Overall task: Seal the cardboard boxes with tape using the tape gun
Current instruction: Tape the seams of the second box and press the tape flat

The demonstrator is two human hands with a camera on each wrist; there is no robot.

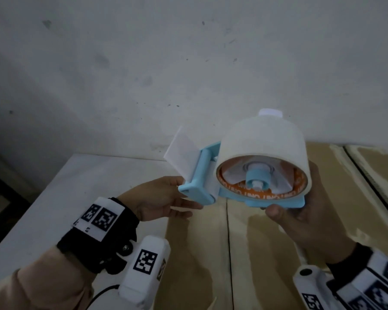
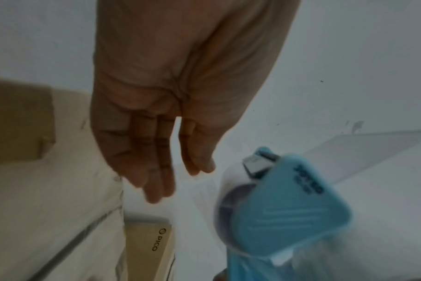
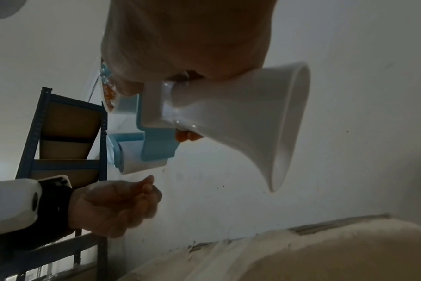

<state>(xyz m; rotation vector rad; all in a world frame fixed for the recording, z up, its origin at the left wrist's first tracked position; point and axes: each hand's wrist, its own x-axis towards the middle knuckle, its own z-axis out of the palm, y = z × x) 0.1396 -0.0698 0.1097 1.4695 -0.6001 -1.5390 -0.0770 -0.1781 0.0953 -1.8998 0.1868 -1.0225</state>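
Note:
A light blue tape gun (image 1: pixel 199 191) with a large white tape roll (image 1: pixel 262 148) is lifted above the cardboard box (image 1: pixel 199 253). My right hand (image 1: pixel 300 215) grips it from below, thumb on the blue frame. In the right wrist view the fingers of my right hand (image 3: pixel 180 38) wrap the gun's white flared handle (image 3: pixel 240 117). My left hand (image 1: pixel 175 198) reaches under the gun's front end with fingers extended and holds nothing. The left wrist view shows that left hand (image 2: pixel 156 152) relaxed beside the tape gun (image 2: pixel 289 209). The box's centre seam runs below the gun.
The box sits on a white table (image 1: pixel 76 186) against a white wall. A second taped box (image 1: pixel 385 175) lies to the right. A small box marked PICO (image 2: pixel 151 243) is beside the large box. A blue metal shelf (image 3: pixel 67 133) stands at the left.

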